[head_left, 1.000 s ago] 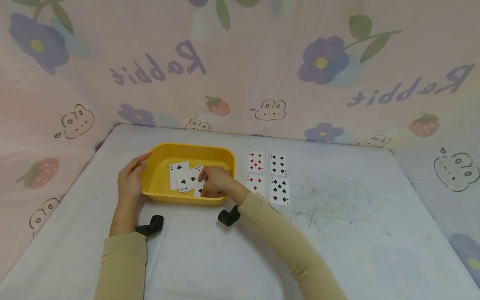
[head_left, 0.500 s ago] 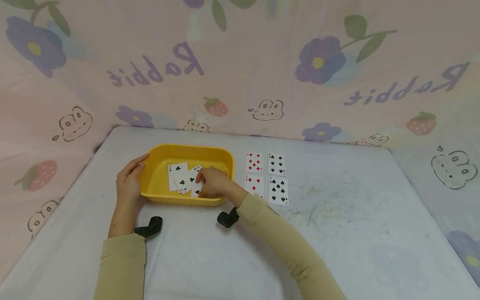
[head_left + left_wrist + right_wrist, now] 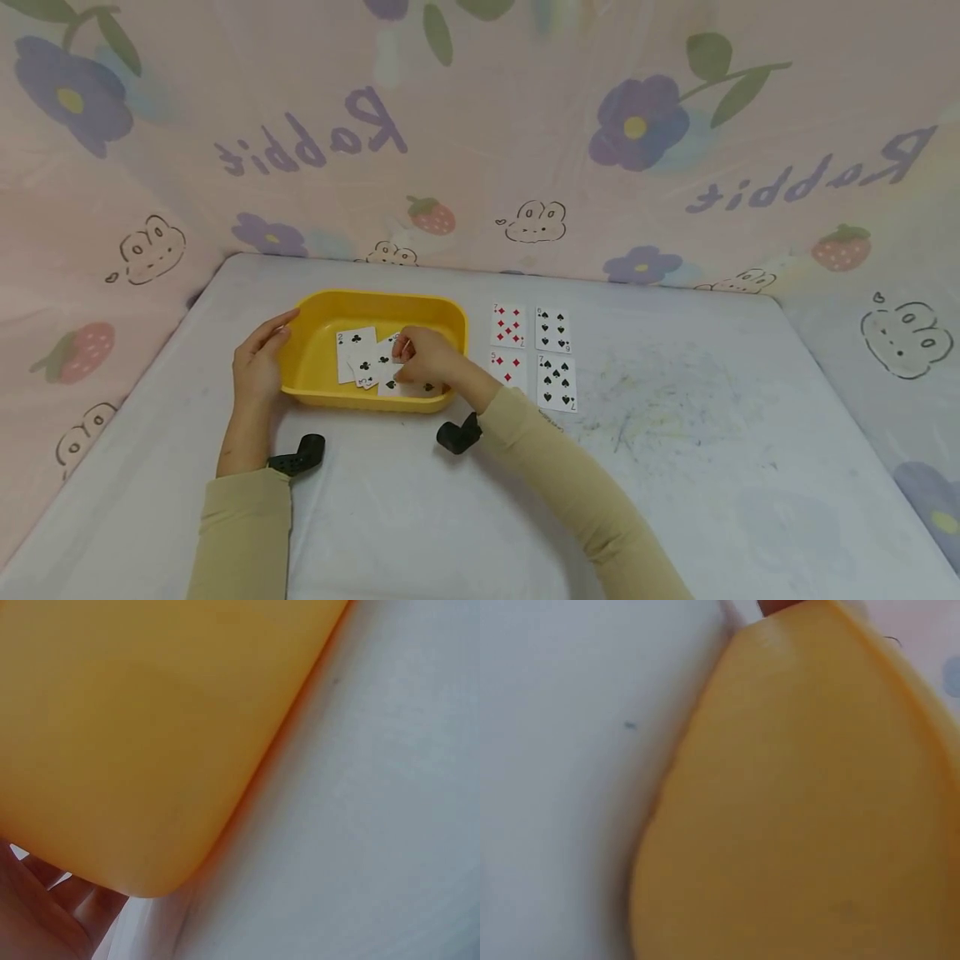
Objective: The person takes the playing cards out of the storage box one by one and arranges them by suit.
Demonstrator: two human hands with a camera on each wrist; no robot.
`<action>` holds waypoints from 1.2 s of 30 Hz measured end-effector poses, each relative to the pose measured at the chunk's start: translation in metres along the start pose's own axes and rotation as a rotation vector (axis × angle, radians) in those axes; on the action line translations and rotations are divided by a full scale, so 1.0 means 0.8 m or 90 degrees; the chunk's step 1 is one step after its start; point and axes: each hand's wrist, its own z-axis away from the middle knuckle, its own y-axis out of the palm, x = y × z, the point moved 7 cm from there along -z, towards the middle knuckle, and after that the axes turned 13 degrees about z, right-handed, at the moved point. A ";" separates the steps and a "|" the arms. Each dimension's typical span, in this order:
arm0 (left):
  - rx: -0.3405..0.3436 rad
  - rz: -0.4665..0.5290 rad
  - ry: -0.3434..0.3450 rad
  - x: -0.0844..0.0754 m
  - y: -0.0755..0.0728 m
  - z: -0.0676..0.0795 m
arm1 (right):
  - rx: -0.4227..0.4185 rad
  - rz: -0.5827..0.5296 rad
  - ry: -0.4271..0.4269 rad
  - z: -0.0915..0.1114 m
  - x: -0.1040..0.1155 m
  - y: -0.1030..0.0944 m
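Note:
A yellow plastic tray [image 3: 360,402] stands on the table, several playing cards lying face up inside. My left hand [image 3: 257,358] grips its left end; in the left wrist view the fingers [image 3: 90,907] lie against the outer wall. A two of clubs [image 3: 347,354] is at the left of the pile, partly under another club card [image 3: 364,375]. My right hand [image 3: 429,357] reaches over the near right corner, thumb and fingers pinching a spade card [image 3: 386,387] that they partly cover. The right wrist view shows mostly the tray's outer wall [image 3: 780,787].
Right of the tray, cards lie face up in two rows: seven of diamonds [image 3: 507,325] and six of spades [image 3: 553,329] behind, five of diamonds [image 3: 507,365] and seven of spades [image 3: 557,382] in front. A patterned cloth [image 3: 465,150] hangs behind the white table [image 3: 675,375].
Under the right hand, more of the spade card's lower part shows now, and the right fingers have drawn closer together. The left hand keeps its place on the tray.

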 end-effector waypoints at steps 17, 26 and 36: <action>0.000 -0.003 0.008 0.001 -0.002 -0.002 | -0.179 -0.300 0.043 0.033 -0.034 -0.059; 0.003 0.011 0.000 0.005 0.001 -0.002 | -0.207 -0.418 0.044 0.070 -0.070 -0.069; 0.001 0.011 -0.028 0.005 0.000 -0.002 | -0.201 -0.417 0.063 0.123 -0.112 -0.071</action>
